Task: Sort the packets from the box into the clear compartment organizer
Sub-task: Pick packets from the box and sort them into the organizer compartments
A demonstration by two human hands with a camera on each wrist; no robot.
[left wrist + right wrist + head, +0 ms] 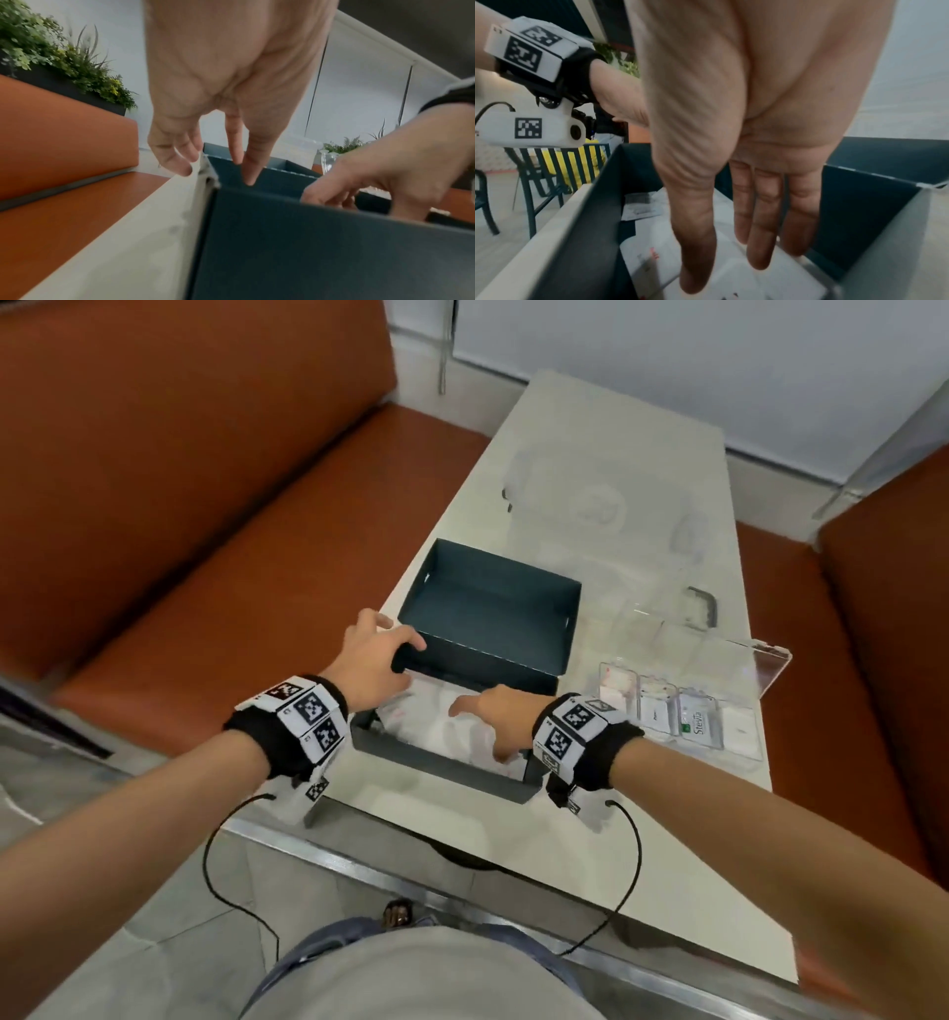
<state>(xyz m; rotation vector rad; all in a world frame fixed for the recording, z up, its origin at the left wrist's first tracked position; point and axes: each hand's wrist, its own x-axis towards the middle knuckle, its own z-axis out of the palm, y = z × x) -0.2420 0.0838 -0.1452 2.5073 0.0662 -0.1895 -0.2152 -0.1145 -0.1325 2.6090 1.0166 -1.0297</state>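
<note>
Picking step: the right hand [744, 162] reaches flat-fingered among the packets [718, 263] in the box [447, 770], grip holding nothing. The left hand [372, 660] pinches the lid [493, 608] rim (steadying it); next, close on one packet for the organizer [678, 711]

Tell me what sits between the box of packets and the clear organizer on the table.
Nothing: in the head view only a bare strip of table separates the box from the clear organizer. The right hand is inside the box.

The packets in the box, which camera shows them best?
The right wrist view: the white packets lie close under the right hand. The head view shows a blurred white heap; the left wrist view sees only the box wall.
</note>
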